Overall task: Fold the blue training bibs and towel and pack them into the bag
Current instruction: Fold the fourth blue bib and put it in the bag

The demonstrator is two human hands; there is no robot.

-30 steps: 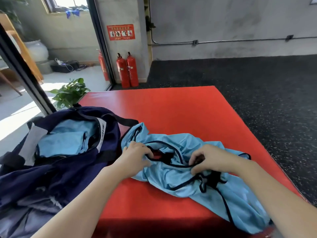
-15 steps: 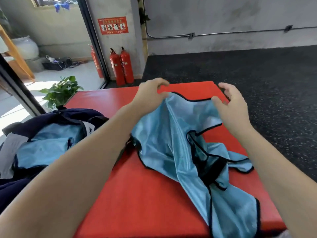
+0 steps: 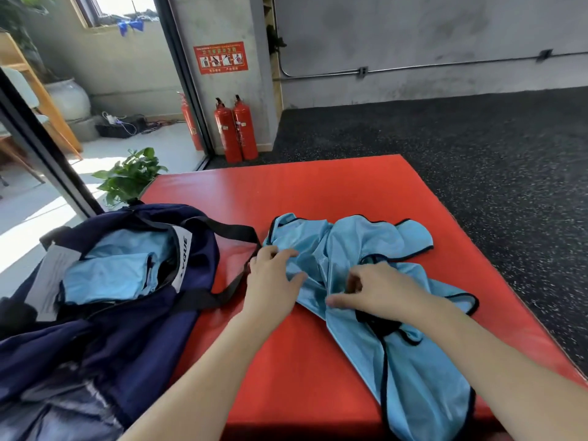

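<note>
A light blue training bib (image 3: 353,246) with black trim lies crumpled on the red mat (image 3: 318,192), its lower end hanging over the near edge. My left hand (image 3: 272,280) is on the bib's left edge, fabric bunched between thumb and fingers. My right hand (image 3: 377,291) sits on the bib's middle with curled fingers pinching the cloth near a black-trimmed opening. The navy bag (image 3: 133,319) lies open at the left, half on the mat, with folded light blue cloth (image 3: 111,275) inside it.
The bag's black strap (image 3: 237,232) loops across the mat beside my left hand. A potted plant (image 3: 130,176) stands behind the bag. Two red fire extinguishers (image 3: 237,132) stand by the wall pillar. Dark speckled floor (image 3: 477,148) surrounds the mat on the right.
The bib was lifted and spread in the air by both hands; now it lies back down on the mat, and both hands have dropped onto its near-left part.
</note>
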